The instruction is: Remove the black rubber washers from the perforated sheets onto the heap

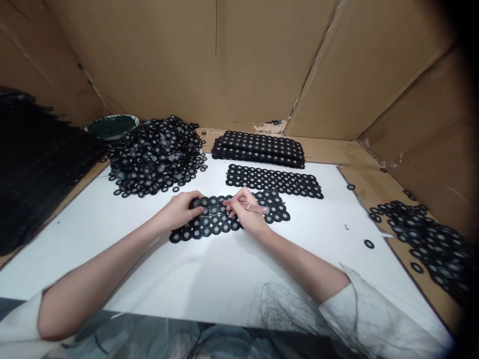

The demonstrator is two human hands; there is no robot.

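Note:
Before me lies a panel of joined black rings with pale centres. Its left part shows a gap between the lifted upper row and the rows beneath. My left hand is closed on the upper left edge of this panel, thumb in front and fingers behind. In my right hand is a pen-like tool with a clear reddish barrel, gripped as one grips a pen. Its tip points left at the rings beside my left fingers; whether it touches them I cannot tell.
Behind the work lie a finished-looking ring panel and a stack of such panels. A heap of loose black rings and a bowl stand at the left. More rings lie right. Cardboard walls enclose the white board.

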